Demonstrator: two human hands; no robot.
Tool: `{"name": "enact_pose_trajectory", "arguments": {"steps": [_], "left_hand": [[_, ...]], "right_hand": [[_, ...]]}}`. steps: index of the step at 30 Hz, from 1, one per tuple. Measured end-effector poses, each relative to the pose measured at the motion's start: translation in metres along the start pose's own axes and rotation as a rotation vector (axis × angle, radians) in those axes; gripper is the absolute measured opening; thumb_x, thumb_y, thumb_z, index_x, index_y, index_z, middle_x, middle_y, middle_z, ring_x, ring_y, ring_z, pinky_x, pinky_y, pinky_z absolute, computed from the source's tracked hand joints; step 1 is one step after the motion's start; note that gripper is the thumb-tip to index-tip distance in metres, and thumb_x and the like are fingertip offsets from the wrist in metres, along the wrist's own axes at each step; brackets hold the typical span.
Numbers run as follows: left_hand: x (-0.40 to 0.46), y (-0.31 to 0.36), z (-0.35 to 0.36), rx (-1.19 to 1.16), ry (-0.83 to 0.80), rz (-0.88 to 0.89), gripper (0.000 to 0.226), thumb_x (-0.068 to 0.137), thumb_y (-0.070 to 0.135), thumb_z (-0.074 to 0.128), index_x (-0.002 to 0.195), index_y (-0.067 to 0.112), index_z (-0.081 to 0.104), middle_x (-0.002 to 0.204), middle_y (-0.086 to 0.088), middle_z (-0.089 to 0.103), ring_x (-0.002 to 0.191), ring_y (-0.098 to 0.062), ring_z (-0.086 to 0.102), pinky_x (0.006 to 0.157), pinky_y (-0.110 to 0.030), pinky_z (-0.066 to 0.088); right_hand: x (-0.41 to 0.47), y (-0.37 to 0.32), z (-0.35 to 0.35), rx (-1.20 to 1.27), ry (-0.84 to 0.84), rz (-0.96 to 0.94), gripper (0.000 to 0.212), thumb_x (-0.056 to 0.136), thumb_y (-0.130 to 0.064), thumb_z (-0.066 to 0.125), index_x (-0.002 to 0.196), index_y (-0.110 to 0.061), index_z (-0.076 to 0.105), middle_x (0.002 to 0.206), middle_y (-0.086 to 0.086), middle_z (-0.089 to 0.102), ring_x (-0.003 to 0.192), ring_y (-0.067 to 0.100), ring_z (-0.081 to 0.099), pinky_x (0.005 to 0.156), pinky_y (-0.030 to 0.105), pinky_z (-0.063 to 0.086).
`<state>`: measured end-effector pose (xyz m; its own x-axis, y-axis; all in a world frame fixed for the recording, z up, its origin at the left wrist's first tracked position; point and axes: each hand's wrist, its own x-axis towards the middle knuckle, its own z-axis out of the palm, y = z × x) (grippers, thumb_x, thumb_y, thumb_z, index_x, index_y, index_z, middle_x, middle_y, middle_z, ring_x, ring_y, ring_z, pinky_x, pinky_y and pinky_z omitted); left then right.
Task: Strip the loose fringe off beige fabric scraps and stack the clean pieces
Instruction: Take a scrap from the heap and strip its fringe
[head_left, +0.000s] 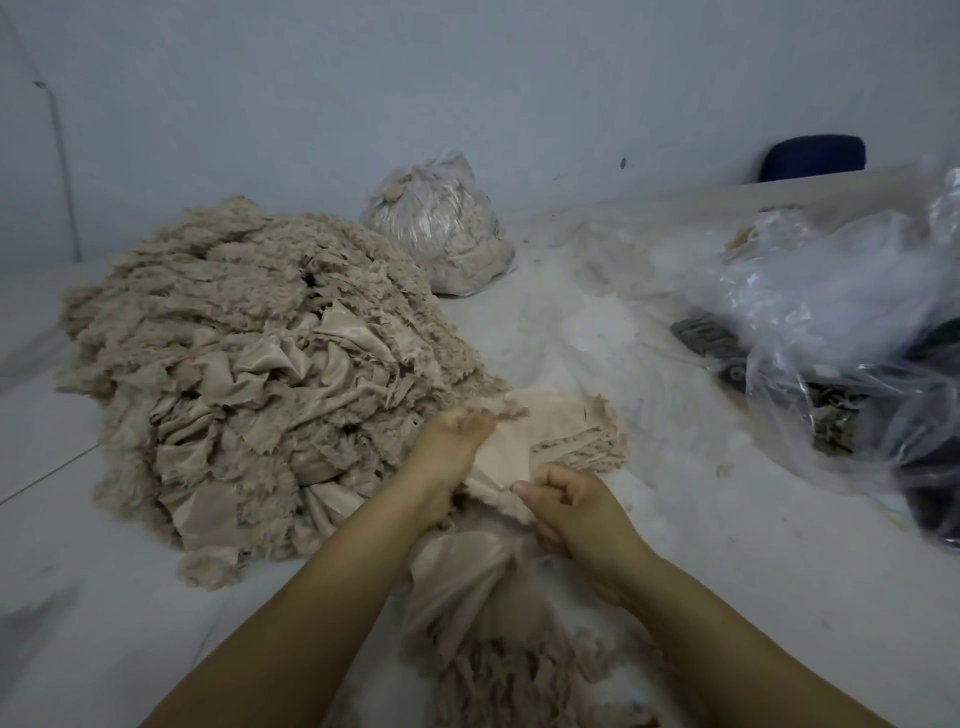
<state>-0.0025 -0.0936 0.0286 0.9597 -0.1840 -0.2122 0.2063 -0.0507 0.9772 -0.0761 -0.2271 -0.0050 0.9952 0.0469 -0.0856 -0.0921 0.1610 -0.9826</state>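
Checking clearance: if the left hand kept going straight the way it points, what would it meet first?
Likely the fringed edge of the beige scrap that the left hand already pinches; beyond it, bare table. Depth is unclear.

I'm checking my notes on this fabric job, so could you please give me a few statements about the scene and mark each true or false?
1. Both hands grip one beige scrap. True: the left hand and right hand pinch it.
2. The big fabric pile lies right of the hands. False: it lies to their left.
3. A tied clear bag of beige material sits behind the pile. True.
4. The blue chair back stands at far left. False: it is at far right.
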Motion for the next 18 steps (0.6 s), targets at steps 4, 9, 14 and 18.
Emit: {"name": "enact_pose_trajectory", "arguments": {"steps": [4,9,14,18], "left_hand": [[0.011,0.007,-0.017,-0.184,0.191,0.013,0.021,0.099,0.022,0.047,0.1,0.018,0.068,0.083,-0.003,0.072,0.06,-0.016,0.062,0.049,-0.021,0.049],[0.012,0.019,-0.023,-0.233,0.139,0.078,0.021,0.097,0.018,0.049,0.108,0.007,0.064,0.071,0.0,0.072,0.06,-0.012,0.067,0.053,-0.021,0.053],[0.001,0.008,0.009,-0.404,-0.094,0.016,0.02,0.092,0.016,0.055,0.104,0.005,0.067,0.096,-0.013,0.073,0.082,-0.023,0.07,0.067,-0.03,0.057],[0.009,0.002,0.011,-0.221,0.048,0.09,0.015,0.093,0.009,0.056,0.08,0.009,0.063,0.07,-0.006,0.066,0.058,-0.015,0.063,0.054,-0.024,0.052]], "right_hand": [[-0.009,0.013,-0.015,-0.209,0.022,-0.012,0.032,0.091,-0.011,0.062,0.059,-0.013,0.061,0.047,-0.006,0.055,0.038,0.003,0.037,0.043,0.015,0.031],[-0.019,0.01,-0.016,-0.333,-0.05,0.01,0.034,0.087,-0.043,0.062,0.076,-0.011,0.066,0.07,0.008,0.064,0.067,0.014,0.06,0.066,0.023,0.05],[0.004,-0.009,0.003,0.36,0.02,0.123,0.047,0.084,-0.036,0.063,0.112,0.002,0.064,0.106,0.02,0.07,0.097,0.027,0.069,0.081,0.034,0.058],[0.027,-0.018,-0.011,0.377,0.377,-0.009,0.014,0.087,-0.014,0.066,0.092,-0.001,0.064,0.09,0.015,0.069,0.074,0.022,0.068,0.061,0.03,0.055]]}}
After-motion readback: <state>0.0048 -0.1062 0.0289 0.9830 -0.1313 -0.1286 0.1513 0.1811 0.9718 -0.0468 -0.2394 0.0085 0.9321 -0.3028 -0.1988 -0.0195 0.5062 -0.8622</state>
